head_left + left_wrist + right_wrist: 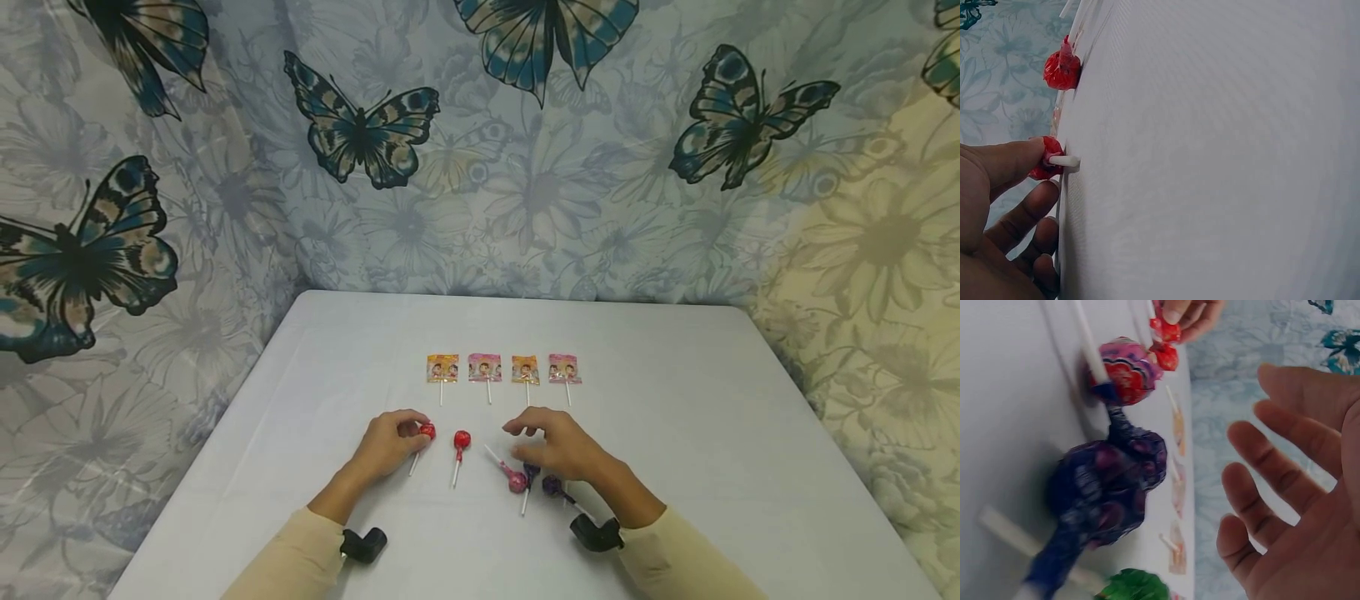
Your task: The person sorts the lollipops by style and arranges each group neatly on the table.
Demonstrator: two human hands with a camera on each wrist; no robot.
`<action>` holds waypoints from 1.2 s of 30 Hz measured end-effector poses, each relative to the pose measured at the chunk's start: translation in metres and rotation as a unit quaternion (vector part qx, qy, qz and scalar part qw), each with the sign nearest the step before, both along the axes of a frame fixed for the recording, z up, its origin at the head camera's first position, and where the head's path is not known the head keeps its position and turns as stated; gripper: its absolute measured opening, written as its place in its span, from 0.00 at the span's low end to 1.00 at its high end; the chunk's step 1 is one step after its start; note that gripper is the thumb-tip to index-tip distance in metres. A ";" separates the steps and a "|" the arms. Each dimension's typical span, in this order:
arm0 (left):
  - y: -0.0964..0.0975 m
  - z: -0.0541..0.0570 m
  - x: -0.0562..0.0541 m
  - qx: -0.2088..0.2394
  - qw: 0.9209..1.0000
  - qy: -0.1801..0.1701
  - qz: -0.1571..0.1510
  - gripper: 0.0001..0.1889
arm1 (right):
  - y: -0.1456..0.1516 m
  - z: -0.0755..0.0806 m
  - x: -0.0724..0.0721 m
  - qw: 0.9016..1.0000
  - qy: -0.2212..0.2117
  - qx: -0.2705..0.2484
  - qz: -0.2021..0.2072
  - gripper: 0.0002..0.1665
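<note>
My left hand (384,443) pinches a red-wrapped lollipop (427,431) by its round head, its white stick pointing down toward me. In the left wrist view, thumb and fingers close on that head just at the white tabletop. A second red lollipop (462,439) lies to its right. My right hand (561,446) hovers, fingers loosely spread and holding nothing, over a group of lollipops. There lie a pink-and-red lollipop (517,482) and two dark purple lollipops (552,486), (1094,490). A green lollipop (1135,586) shows in the right wrist view; the right hand hides it from the head camera.
Farther back, a row of flat packets on white sticks stretches across the white table (675,400): an orange packet (442,368), a pink packet (485,367), another orange packet (525,369) and another pink packet (564,368). A butterfly-patterned backdrop (540,208) stands behind the table.
</note>
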State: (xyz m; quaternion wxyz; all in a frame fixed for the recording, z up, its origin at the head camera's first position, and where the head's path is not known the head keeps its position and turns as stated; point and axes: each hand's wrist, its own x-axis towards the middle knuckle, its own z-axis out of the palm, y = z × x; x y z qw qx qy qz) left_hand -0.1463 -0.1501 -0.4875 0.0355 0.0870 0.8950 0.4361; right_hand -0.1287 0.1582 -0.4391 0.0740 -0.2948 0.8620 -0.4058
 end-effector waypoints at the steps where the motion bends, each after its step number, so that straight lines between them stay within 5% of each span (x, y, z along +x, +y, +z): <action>1: 0.000 0.000 0.000 0.000 1.000 0.000 0.000 0.11 | 0.001 -0.001 0.001 1.000 0.000 -0.003 0.009 0.16; 21: -0.001 -0.001 -0.001 -0.008 1.000 -0.002 -0.003 0.11 | 0.008 -0.016 0.008 0.990 0.014 0.097 0.097 0.18; 36: -0.001 0.000 0.000 -0.002 1.000 0.003 -0.005 0.11 | 0.002 -0.021 0.007 0.987 0.033 0.129 0.096 0.12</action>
